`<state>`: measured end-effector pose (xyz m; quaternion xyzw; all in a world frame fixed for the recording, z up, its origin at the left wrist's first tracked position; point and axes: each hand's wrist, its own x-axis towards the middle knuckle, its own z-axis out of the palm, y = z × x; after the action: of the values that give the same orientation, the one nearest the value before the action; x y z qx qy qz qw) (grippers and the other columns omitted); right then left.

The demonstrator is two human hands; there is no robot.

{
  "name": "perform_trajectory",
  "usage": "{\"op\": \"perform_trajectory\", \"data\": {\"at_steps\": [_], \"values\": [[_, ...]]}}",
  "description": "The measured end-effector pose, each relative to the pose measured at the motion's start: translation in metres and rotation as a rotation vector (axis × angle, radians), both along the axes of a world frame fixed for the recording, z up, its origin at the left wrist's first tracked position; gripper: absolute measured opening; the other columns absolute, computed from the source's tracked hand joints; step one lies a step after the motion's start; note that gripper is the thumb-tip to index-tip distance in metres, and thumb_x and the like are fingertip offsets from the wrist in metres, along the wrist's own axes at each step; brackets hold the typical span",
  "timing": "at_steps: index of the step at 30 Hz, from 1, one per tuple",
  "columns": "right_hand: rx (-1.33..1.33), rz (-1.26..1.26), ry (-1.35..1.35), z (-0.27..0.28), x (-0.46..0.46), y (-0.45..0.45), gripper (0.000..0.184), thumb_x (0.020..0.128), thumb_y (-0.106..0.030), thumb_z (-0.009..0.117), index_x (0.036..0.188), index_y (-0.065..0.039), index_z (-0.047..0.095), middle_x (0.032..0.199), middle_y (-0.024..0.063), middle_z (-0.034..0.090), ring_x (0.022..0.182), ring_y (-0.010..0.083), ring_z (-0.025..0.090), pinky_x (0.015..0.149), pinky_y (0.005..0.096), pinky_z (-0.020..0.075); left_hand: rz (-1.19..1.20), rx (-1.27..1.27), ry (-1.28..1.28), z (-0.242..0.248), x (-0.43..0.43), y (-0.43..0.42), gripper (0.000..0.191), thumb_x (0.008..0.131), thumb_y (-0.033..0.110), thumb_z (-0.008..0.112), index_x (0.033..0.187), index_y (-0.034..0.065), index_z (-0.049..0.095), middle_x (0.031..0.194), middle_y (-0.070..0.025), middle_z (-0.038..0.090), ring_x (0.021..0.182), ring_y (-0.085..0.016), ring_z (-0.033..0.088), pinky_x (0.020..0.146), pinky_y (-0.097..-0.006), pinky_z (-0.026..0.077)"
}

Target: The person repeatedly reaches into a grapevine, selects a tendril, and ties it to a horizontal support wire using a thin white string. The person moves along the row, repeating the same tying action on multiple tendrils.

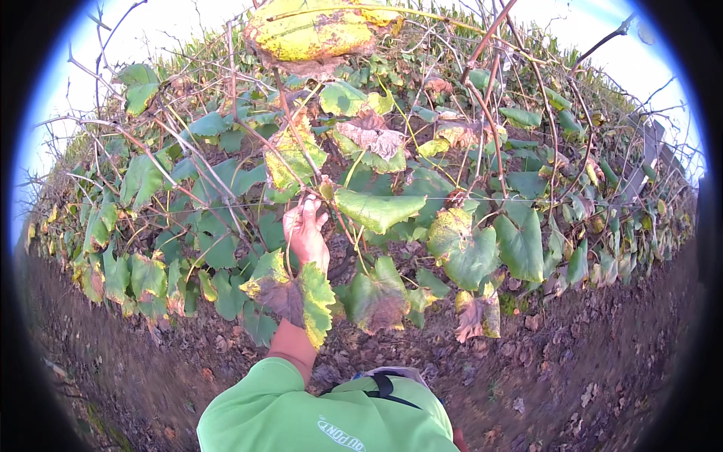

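My left hand (306, 229) is raised at the middle of a grapevine row, its fingers pinched together around a thin part of the vine just below the trellis wire (395, 199). A brown vine cane (297, 138) rises above the fingertips. Beside the hand, on the right, hangs a green folded vine leaf (381, 210). A yellow and brown vine leaf (294, 294) hangs in front of my forearm. Exactly which stem or tendril the fingers hold is too small to tell. My right hand is out of view.
Many canes and yellowing leaves spread to both sides. A large yellow leaf (316, 34) hangs close at the top. At the right stands a grey slanted post (644, 158). Dry fallen leaves lie on the brown ground (536, 367) below the vines.
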<state>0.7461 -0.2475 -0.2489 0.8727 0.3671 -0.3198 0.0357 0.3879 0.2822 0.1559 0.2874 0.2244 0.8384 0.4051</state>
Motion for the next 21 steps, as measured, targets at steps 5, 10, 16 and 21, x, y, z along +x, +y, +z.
{"op": "perform_trajectory", "data": {"at_steps": [5,10,16,21], "values": [[-0.040,0.048,0.006,-0.009,-0.002,-0.011,0.022,0.079,-0.035,0.074,0.086,-0.016,0.083,0.092,0.0131,0.080,0.088,0.0302,0.079,0.074,0.0472,0.0610,0.115,0.040,0.047,0.002,0.001,0.012,0.020,0.104,0.010,0.069,0.116,0.0027,0.055,0.112,-0.0142,0.074,0.095,-0.018,0.074,0.072,-0.0294,0.064],[-0.077,0.099,0.014,-0.017,-0.004,-0.023,0.021,0.079,-0.034,0.073,0.086,-0.017,0.084,0.092,0.0126,0.080,0.089,0.0301,0.079,0.074,0.0471,0.0613,0.121,0.105,0.105,0.000,-0.005,0.022,0.024,0.105,0.015,0.070,0.116,0.0030,0.053,0.103,-0.0137,0.073,0.084,-0.018,0.073,0.069,-0.0284,0.063],[-0.126,0.175,0.026,-0.028,-0.011,-0.037,0.020,0.079,-0.033,0.073,0.086,-0.018,0.084,0.093,0.0120,0.081,0.090,0.0299,0.079,0.074,0.0469,0.0617,-0.005,0.079,0.030,-0.003,-0.009,0.019,0.023,0.106,0.016,0.069,0.114,0.0095,0.049,0.100,-0.0153,0.072,0.072,-0.019,0.072,0.056,-0.0282,0.061],[-0.155,0.275,0.032,-0.043,-0.009,-0.044,0.020,0.078,-0.033,0.073,0.086,-0.019,0.084,0.094,0.0115,0.081,0.091,0.0298,0.080,0.074,0.0467,0.0621,-0.052,0.058,-0.007,0.002,-0.009,0.014,0.021,0.107,0.017,0.067,0.115,0.0098,0.049,0.100,-0.0134,0.071,0.069,-0.016,0.069,0.053,-0.0257,0.057]]}}
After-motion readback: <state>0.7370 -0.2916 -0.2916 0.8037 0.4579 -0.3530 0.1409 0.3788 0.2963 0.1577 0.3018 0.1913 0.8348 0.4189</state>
